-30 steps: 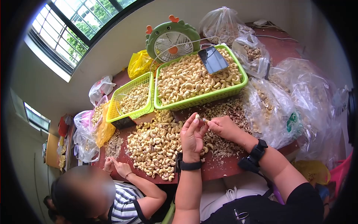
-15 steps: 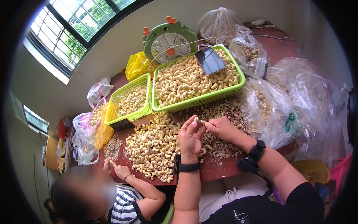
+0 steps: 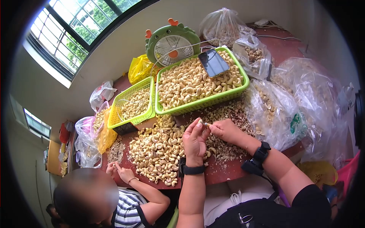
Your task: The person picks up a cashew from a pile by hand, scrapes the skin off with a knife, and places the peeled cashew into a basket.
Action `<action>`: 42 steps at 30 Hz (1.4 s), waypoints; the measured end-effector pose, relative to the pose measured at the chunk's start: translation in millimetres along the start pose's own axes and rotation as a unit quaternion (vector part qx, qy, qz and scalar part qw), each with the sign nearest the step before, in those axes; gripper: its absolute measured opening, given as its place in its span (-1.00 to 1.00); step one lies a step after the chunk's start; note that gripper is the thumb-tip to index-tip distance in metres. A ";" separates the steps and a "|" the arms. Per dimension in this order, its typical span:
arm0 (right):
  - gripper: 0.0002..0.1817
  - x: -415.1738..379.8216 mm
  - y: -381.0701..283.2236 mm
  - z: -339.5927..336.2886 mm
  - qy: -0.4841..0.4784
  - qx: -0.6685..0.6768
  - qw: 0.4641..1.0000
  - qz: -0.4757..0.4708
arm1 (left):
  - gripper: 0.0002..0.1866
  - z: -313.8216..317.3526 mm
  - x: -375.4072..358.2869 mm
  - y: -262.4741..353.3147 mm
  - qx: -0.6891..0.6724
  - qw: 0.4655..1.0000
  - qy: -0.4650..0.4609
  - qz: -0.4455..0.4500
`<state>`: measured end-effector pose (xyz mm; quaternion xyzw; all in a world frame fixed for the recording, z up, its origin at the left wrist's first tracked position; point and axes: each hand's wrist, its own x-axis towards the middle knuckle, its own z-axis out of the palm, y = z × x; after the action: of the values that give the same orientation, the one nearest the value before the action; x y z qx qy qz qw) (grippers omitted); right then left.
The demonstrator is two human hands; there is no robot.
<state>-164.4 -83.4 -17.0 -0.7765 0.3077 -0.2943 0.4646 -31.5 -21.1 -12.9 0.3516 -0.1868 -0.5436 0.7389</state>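
Observation:
My left hand (image 3: 194, 143) is closed in a pinch on a pale cashew (image 3: 200, 121), held up above the table. My right hand (image 3: 225, 130) grips a small thin tool (image 3: 207, 124), its tip pointing at the cashew; most of the tool is hidden by the fingers. To the left of my hands spreads a pile of loose cashews (image 3: 157, 146). Brown skin scraps (image 3: 232, 150) lie beneath and beside my right hand. Behind my hands, a large green basket (image 3: 203, 104) is full of cashews, with a phone (image 3: 214, 63) resting on them.
A smaller yellow-green basket (image 3: 131, 122) of cashews adjoins the large one. Behind them stands a green fan (image 3: 173, 40) with a white cable. Plastic bags (image 3: 279, 114) crowd the right side. At the left, another person (image 3: 129, 207) holds both hands close together at the table edge.
My hands keep almost the same pose around the cashew. The whole view has shifted very slightly; nothing has been let go or picked up.

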 end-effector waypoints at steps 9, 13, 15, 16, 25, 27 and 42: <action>-0.60 0.6 1.4 -2.5 0.006 -0.010 1.000 -0.002 | -0.78 5.1 -2.1 -2.5 0.002 1.000 0.013 0.009; -0.60 0.1 0.3 -0.3 0.002 -0.013 1.000 -0.006 | -0.77 2.0 -0.3 -2.2 -0.011 1.000 0.027 0.001; -0.60 -0.2 0.2 -0.2 -0.004 -0.007 1.000 0.001 | -0.76 1.2 0.1 -2.2 -0.011 1.000 0.023 -0.005; -0.60 -0.3 0.5 -0.1 -0.005 -0.007 1.000 0.002 | -0.77 0.9 0.2 -1.9 -0.010 1.000 0.019 -0.002; -0.59 -1.0 -4.1 -4.2 -0.004 0.000 1.000 0.012 | -0.79 3.0 -1.0 -3.3 0.014 1.000 0.019 0.003; -0.59 -0.5 -2.0 -1.4 -0.012 -0.010 1.000 0.011 | -0.79 0.5 -1.2 -2.7 0.013 1.000 0.028 0.000; -0.59 -0.4 -1.0 0.8 -0.025 -0.011 1.000 0.011 | -0.76 2.7 -2.0 -1.7 0.004 0.999 0.037 -0.003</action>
<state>-163.9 -82.2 -16.5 -0.7850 0.3076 -0.2665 0.4671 -35.2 -20.4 -12.1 0.3748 -0.1604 -0.5315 0.7425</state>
